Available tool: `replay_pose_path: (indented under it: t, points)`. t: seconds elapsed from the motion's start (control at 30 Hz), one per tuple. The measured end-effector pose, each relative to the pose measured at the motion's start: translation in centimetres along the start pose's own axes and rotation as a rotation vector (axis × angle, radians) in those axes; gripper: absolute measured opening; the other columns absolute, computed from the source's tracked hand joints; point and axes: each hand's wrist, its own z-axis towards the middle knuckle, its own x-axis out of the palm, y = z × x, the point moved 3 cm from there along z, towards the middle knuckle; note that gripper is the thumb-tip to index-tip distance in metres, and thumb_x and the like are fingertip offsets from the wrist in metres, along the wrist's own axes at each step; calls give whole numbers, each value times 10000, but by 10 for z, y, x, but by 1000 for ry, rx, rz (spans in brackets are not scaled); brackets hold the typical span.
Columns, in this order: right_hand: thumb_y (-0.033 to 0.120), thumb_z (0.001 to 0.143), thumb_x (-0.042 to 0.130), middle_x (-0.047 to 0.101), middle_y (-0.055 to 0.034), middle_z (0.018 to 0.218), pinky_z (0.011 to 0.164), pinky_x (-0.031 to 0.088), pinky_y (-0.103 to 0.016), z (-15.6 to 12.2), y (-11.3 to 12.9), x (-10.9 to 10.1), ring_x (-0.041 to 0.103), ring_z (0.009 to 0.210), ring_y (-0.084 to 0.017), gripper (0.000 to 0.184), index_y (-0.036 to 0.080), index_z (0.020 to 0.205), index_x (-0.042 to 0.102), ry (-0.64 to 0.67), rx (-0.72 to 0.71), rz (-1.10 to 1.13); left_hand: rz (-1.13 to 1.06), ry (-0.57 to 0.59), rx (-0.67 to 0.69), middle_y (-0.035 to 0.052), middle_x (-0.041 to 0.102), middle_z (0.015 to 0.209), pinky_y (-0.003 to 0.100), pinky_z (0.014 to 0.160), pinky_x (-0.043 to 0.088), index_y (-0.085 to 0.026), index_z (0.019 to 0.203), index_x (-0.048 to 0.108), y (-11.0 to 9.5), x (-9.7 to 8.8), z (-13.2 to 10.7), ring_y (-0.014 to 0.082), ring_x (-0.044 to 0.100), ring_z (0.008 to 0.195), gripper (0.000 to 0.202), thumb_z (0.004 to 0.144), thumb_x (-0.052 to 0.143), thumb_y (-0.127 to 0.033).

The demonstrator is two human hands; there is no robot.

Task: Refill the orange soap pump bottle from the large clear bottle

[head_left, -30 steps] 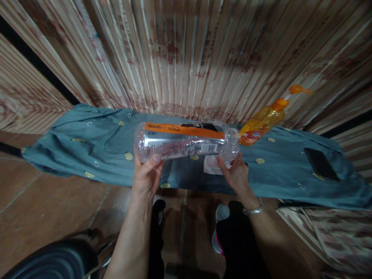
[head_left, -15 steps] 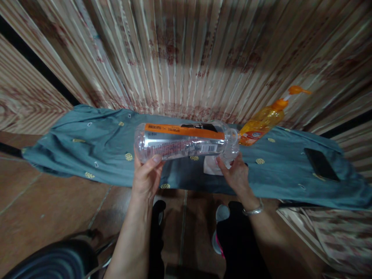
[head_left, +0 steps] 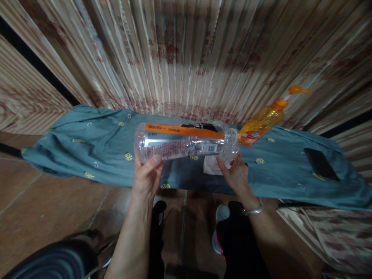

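A large clear plastic bottle [head_left: 183, 141] with an orange and silver label lies nearly level in the air, its neck end to the right. My left hand [head_left: 147, 174] is wrapped round the base end, thumb on the near side. At the neck end, my right hand [head_left: 236, 170] has its fingers closed on a small clear container [head_left: 231, 150], whose exact kind I cannot make out. The bottle's mouth is at or against that container. Below them, a folded white cloth or tissue [head_left: 210, 166] rests on the green cloth cover [head_left: 107, 155], partly hidden by my right hand.
Behind the right hand stands an orange pump bottle [head_left: 261, 120] of yellow liquid. A dark phone [head_left: 321, 163] lies at the right on the cover. A striped curtain [head_left: 186, 58] rises at the back. At lower left is a round black seat [head_left: 52, 259].
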Motion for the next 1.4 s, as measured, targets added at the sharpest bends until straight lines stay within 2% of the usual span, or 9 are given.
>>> replay_pose_path:
  t: [0.13,0.27,0.4,0.53,0.8,1.13,1.4]
  points:
    - [640,937,569,745,-226,1019,803,595,-498,0,1,-1,737,929,-365,701,64,1337,563,6,13,10,7,35,1,63,758,1175,483,898,600,-375,1409,625,0,0,0,323,727,1058,914,563,969,-351]
    - [630,948,566,744,-229,1026,808,596,-509,-1,2,-2,732,933,-364,702,68,1367,547,10,0,14,-2,20,1,56,758,1187,454,891,604,-381,1412,624,1,-2,0,299,727,1040,917,564,970,-329]
    - [708,946,507,738,-237,1001,803,600,-500,0,0,0,735,928,-366,795,21,1343,556,-6,-17,6,13,38,12,67,751,1238,466,911,603,-377,1431,611,1,-2,1,305,733,1047,935,566,966,-357]
    - [762,944,464,740,-225,986,782,601,-475,0,-1,1,737,904,-350,833,24,1315,574,-28,-32,-16,0,20,12,53,769,1140,478,949,594,-355,1422,629,2,-2,1,296,739,1016,936,552,973,-351]
    - [677,955,529,744,-225,1000,780,600,-478,-1,0,0,738,909,-349,732,48,1328,568,-16,-21,-4,-13,4,20,44,775,1112,472,905,610,-378,1382,665,2,0,0,290,742,982,909,530,979,-336]
    - [677,941,529,740,-219,991,804,603,-483,0,1,-1,741,917,-349,746,40,1328,568,6,9,12,-8,26,33,21,759,1060,382,822,615,-392,1375,661,1,-1,1,234,723,917,887,550,979,-333]
    - [636,930,580,743,-231,1019,825,600,-519,-1,-2,1,734,962,-371,683,80,1327,565,-10,2,30,-28,6,30,17,755,1025,376,809,615,-387,1346,682,1,0,1,225,715,899,877,526,988,-330]
